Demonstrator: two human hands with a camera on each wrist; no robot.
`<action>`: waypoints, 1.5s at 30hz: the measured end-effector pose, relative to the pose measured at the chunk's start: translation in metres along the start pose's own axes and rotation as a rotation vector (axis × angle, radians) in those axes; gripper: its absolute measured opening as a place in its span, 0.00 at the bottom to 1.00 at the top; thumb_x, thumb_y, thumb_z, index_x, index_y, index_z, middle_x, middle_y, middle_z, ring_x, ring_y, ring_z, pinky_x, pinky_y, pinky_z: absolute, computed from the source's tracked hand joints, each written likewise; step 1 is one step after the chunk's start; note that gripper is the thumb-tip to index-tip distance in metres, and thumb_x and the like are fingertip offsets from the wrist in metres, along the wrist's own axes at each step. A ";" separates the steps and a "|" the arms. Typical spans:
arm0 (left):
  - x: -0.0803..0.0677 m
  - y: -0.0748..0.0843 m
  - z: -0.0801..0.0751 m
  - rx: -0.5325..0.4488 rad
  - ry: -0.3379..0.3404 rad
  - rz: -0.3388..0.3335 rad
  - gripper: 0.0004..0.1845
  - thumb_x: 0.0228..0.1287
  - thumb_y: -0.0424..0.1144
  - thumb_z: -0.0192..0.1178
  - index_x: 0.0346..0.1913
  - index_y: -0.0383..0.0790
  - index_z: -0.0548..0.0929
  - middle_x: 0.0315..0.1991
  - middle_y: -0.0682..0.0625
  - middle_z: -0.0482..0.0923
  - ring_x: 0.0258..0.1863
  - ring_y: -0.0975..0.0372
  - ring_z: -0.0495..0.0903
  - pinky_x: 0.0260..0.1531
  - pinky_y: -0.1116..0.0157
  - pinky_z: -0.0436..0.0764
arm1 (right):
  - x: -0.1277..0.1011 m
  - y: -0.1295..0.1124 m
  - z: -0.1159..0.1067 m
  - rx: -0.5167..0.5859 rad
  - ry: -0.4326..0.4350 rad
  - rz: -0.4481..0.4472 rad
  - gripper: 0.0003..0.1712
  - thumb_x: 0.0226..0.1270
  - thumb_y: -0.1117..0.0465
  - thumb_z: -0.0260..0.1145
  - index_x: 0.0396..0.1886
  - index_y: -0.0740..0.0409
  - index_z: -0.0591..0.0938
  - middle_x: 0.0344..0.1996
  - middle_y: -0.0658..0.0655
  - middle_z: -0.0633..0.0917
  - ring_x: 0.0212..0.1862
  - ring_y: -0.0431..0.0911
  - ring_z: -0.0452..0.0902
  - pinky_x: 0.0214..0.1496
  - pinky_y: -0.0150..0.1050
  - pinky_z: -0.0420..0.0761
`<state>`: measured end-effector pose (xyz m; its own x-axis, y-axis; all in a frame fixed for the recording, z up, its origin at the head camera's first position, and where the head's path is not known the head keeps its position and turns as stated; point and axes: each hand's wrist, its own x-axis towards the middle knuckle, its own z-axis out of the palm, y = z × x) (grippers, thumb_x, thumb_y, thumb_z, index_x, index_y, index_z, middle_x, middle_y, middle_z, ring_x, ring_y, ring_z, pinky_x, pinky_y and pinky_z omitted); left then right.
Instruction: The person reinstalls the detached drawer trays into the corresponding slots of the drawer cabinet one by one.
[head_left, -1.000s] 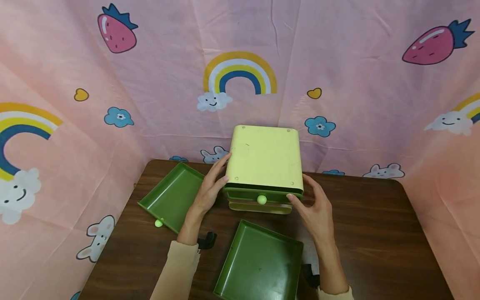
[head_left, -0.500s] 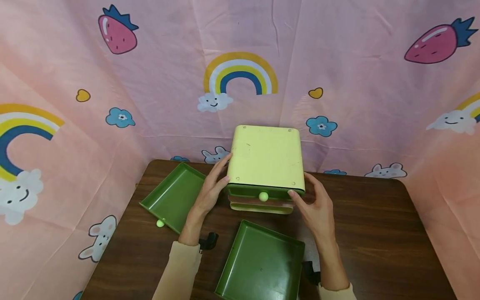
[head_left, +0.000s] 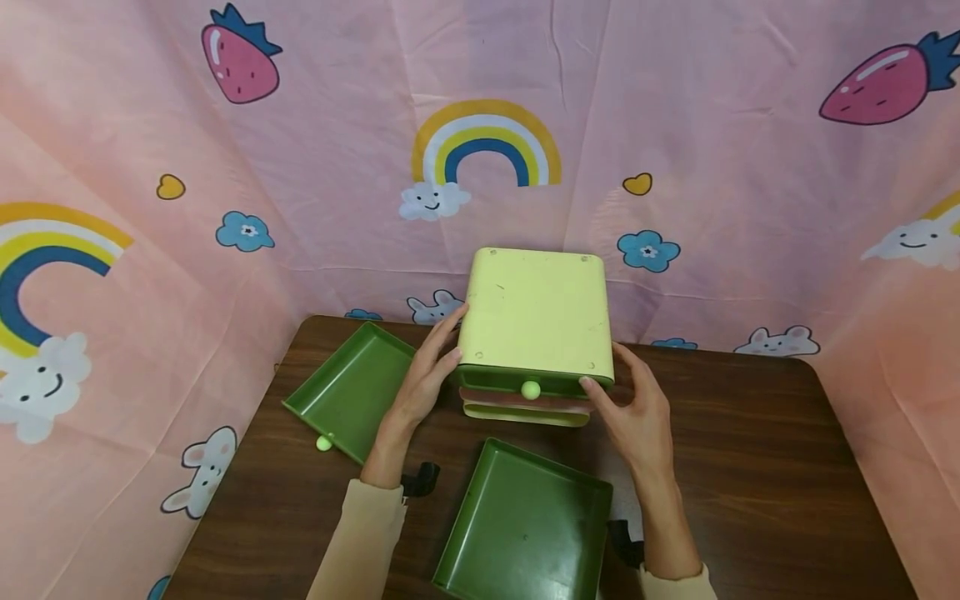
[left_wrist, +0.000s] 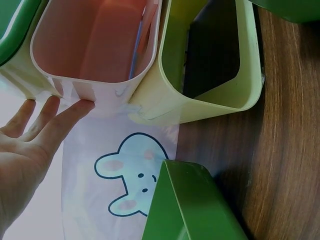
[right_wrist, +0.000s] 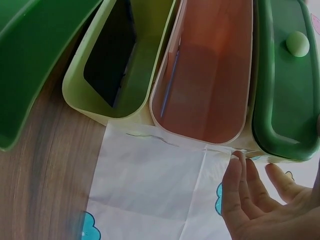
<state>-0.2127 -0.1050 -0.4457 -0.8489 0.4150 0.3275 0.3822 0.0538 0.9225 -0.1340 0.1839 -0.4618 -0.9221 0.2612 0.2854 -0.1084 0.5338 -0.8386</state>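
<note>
On my head feed I have both bare hands on the stacked boxes. Left hand (head_left: 422, 383): fingers extended and spread, tips on the left side, thumb near the front corner. Right hand (head_left: 637, 421): fingers spread wide along the right side, thumb on the edge of the top green plastic drawer (head_left: 491, 379). Neither hand is wrapped round anything.

Count: three boxes stacked on the dark brown wood-grain table (head_left: 765, 467), near its back edge. Pale yellow rounded-corner plastic top box (head_left: 536, 308), pink plastic middle box (right_wrist: 215, 65), yellow-green plastic bottom box (right_wrist: 145, 55); I see the lower two open-fronted. Three drawers: one in the top box, plus two loose green plastic trays, one left of the stack (head_left: 348, 387), one in front (head_left: 528, 525). I count two round light-green knobs on the head feed.

Versus 1.0 s ago: the dark gap above the top drawer is gone, its front now close against the rim. Loose trays unmoved.
</note>
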 end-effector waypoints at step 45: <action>-0.002 -0.043 0.001 0.029 0.041 0.065 0.30 0.78 0.38 0.46 0.79 0.47 0.57 0.77 0.51 0.54 0.76 0.56 0.52 0.70 0.42 0.52 | -0.024 0.024 -0.011 -0.010 -0.168 0.158 0.41 0.66 0.41 0.68 0.75 0.46 0.67 0.63 0.54 0.76 0.58 0.50 0.77 0.49 0.52 0.80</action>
<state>-0.2267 -0.1077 -0.4859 -0.8360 0.3809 0.3950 0.4469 0.0548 0.8929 -0.1102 0.1986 -0.4836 -0.9763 0.2053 0.0688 0.0454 0.5048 -0.8621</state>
